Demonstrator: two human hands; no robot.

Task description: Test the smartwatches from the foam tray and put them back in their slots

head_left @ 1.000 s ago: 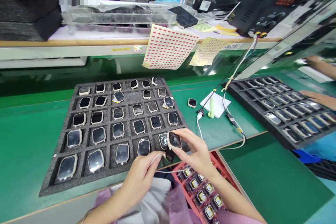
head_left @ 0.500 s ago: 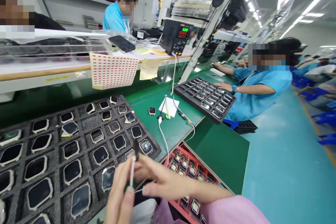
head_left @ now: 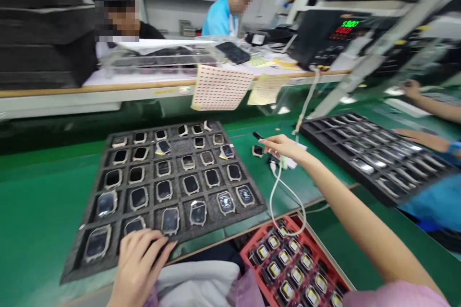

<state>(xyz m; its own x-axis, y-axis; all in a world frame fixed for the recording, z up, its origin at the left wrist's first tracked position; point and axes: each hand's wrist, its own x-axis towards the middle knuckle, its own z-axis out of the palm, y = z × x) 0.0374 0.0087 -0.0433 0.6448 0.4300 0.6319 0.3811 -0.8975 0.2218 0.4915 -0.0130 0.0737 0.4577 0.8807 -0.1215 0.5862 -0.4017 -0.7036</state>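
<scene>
My left hand (head_left: 139, 261) lies at the front edge of a dark foam tray (head_left: 117, 261), fingers stretched out and holding nothing I can see. Just beyond its fingertips, a square watch body (head_left: 135, 225) sits in its compartment, partly covered by the hand. My right hand (head_left: 284, 147) reaches over the green bench, pinching a small black stick-like piece (head_left: 257, 135) that points to the left; its exact kind is unclear. Below that piece lies a single square watch (head_left: 257, 151). Under the right hand is a white cable (head_left: 288, 189) with its plug.
A red tray of small packed parts (head_left: 288, 268) stands low at the front. At the right, a black tray (head_left: 363, 153) holds several metal pieces beside a co-worker's arm (head_left: 428, 139). A power supply (head_left: 327, 38) stands on the shelf; a red-dotted sheet (head_left: 223, 88) hangs from it.
The view has swung left. My hands have parted: the left has put down the watch at the tray's front, and the right has carried the black piece out over the bench.
</scene>
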